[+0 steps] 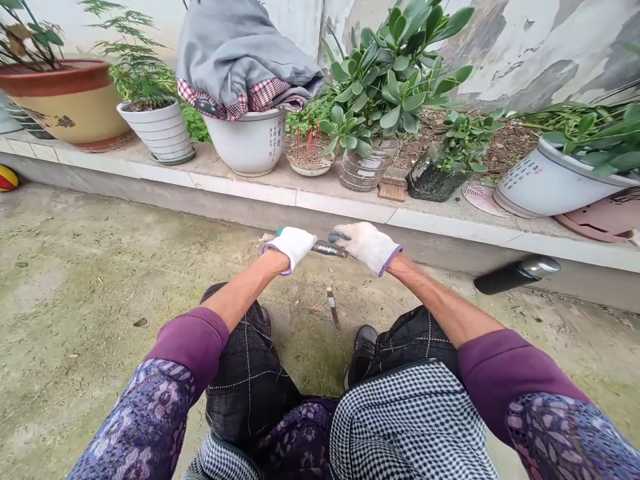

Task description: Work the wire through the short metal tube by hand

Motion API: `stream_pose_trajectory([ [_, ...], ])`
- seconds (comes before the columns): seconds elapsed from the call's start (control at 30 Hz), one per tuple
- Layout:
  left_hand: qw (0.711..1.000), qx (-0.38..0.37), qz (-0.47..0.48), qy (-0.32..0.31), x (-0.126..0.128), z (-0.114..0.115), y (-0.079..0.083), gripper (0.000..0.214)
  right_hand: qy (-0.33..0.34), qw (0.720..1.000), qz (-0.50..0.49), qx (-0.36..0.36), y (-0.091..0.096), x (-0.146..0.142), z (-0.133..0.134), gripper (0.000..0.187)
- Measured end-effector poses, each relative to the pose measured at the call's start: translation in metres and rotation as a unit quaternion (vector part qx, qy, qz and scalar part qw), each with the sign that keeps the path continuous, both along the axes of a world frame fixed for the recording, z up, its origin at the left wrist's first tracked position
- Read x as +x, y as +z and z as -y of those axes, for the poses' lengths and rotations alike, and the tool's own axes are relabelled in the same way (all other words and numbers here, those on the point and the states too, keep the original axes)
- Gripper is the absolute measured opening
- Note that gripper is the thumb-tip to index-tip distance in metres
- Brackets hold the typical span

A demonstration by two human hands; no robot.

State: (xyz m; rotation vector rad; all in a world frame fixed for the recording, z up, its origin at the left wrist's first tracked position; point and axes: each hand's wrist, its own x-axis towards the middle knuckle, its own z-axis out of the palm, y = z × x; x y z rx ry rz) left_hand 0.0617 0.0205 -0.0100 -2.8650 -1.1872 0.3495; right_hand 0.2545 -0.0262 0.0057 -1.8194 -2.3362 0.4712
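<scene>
My left hand (290, 248) and my right hand (367, 247) wear white work gloves with purple cuffs. Both hands close around a short metal rod (327, 249), and most of its length is hidden inside the gloves. A green tip (279, 231) shows past my left glove, possibly the rod's end. Below the hands, a thin stake (333, 307) with a banded top leans in the dirt between my knees. My dark checked trousers (247, 373) fill the lower middle.
A tiled concrete ledge (295, 190) ahead holds several potted plants, a white pot under grey cloth (245, 141), and a small brush (393, 189). A black-and-silver thermos flask (515, 275) lies on the ground to the right. A striped ball (7, 178) sits at far left.
</scene>
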Motion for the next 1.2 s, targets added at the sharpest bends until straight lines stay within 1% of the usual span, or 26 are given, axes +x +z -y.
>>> stream_pose_trajectory([
  [0.07, 1.000, -0.002, -0.003, -0.030, 0.002, 0.008, 0.004, 0.033, -0.015, 0.999, -0.035, 0.014, -0.003, 0.009, -0.005, 0.021],
  [0.13, 0.999, -0.010, 0.009, -0.032, 0.003, 0.014, 0.010, 0.034, -0.033, 0.996, -0.082, 0.005, -0.005, 0.015, -0.009, 0.022],
  [0.23, 0.999, -0.022, 0.030, -0.006, -0.001, 0.015, 0.021, 0.034, -0.059, 0.984, -0.162, -0.035, -0.008, 0.014, -0.010, 0.021],
  [0.3, 0.998, -0.025, 0.048, 0.014, -0.005, 0.012, 0.025, 0.033, -0.075, 0.975, -0.193, -0.081, -0.010, 0.008, -0.007, 0.022],
  [0.37, 0.997, -0.021, 0.071, 0.039, -0.009, 0.006, 0.026, 0.034, -0.100, 0.966, -0.197, -0.135, -0.015, -0.003, -0.003, 0.025],
  [0.43, 0.994, -0.009, 0.090, 0.068, -0.013, -0.001, 0.024, 0.035, -0.110, 0.964, -0.182, -0.162, -0.021, -0.017, 0.003, 0.027],
  [0.47, 0.992, -0.003, 0.095, 0.078, -0.015, -0.004, 0.022, 0.035, -0.103, 0.967, -0.167, -0.159, -0.023, -0.024, 0.006, 0.027],
  [0.53, 0.992, 0.010, 0.090, 0.085, -0.018, -0.009, 0.017, 0.035, -0.057, 0.981, -0.126, -0.135, -0.025, -0.036, 0.011, 0.024],
  [0.6, 0.993, 0.026, 0.076, 0.081, -0.019, -0.012, 0.013, 0.034, -0.010, 0.991, -0.081, -0.108, -0.023, -0.043, 0.014, 0.021],
  [0.63, 0.994, 0.030, 0.064, 0.078, -0.019, -0.012, 0.011, 0.034, -0.001, 0.993, -0.062, -0.102, -0.020, -0.044, 0.015, 0.021],
  [0.73, 0.998, 0.009, 0.010, 0.055, -0.015, -0.005, 0.006, 0.029, -0.011, 0.996, -0.030, -0.078, -0.009, -0.038, 0.012, 0.023],
  [0.8, 0.999, -0.019, -0.030, 0.016, -0.010, 0.003, 0.003, 0.027, -0.013, 0.998, -0.029, -0.047, -0.004, -0.029, 0.007, 0.021],
  [0.87, 0.999, -0.027, -0.026, -0.039, -0.006, 0.012, 0.004, 0.027, -0.021, 0.998, -0.057, -0.036, -0.002, -0.016, 0.001, 0.020],
  [0.93, 0.998, -0.035, 0.007, -0.056, -0.004, 0.016, 0.007, 0.029, -0.051, 0.991, -0.109, -0.057, -0.005, -0.004, -0.004, 0.022],
  [1.03, 0.995, -0.059, 0.086, -0.011, -0.005, 0.012, 0.016, 0.031, -0.106, 0.967, -0.206, -0.107, -0.015, 0.006, -0.008, 0.024],
  [1.1, 0.987, -0.066, 0.141, 0.034, -0.009, 0.002, 0.021, 0.032, -0.142, 0.948, -0.249, -0.137, -0.023, 0.004, -0.006, 0.026],
  [1.13, 0.983, -0.064, 0.163, 0.057, -0.012, -0.003, 0.023, 0.032, -0.151, 0.944, -0.254, -0.145, -0.026, 0.001, -0.004, 0.027],
  [1.17, 0.980, -0.059, 0.175, 0.081, -0.015, -0.009, 0.023, 0.033, -0.144, 0.948, -0.242, -0.149, -0.029, -0.005, -0.001, 0.027],
  [1.2, 0.978, -0.055, 0.173, 0.104, -0.018, -0.014, 0.023, 0.034, -0.120, 0.958, -0.216, -0.148, -0.031, -0.011, 0.003, 0.027],
])
